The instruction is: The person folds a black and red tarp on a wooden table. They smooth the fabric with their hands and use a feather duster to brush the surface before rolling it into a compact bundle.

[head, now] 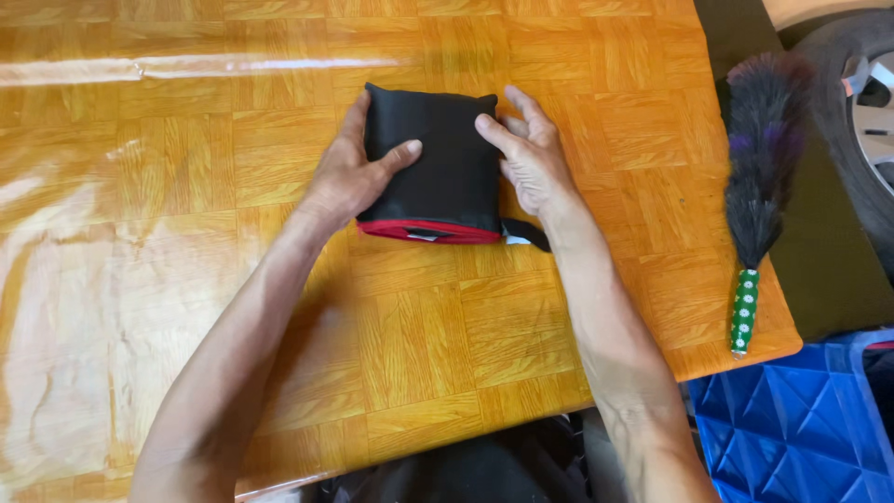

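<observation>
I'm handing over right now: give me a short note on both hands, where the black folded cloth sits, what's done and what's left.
Left hand: flat against the left side of the folded black fabric bundle with red trim, thumb on top.
Right hand: against its right edge, thumb on top, fingers spread.
Bundle: lies on the glossy orange wood-pattern table, red edge toward the person; a black strap end sticks out at its lower right.
Done: cloth folded into a compact rectangle.
Left: strap end appears untucked.
Nearby: dark feather duster with green dotted handle at the table's right edge.
</observation>
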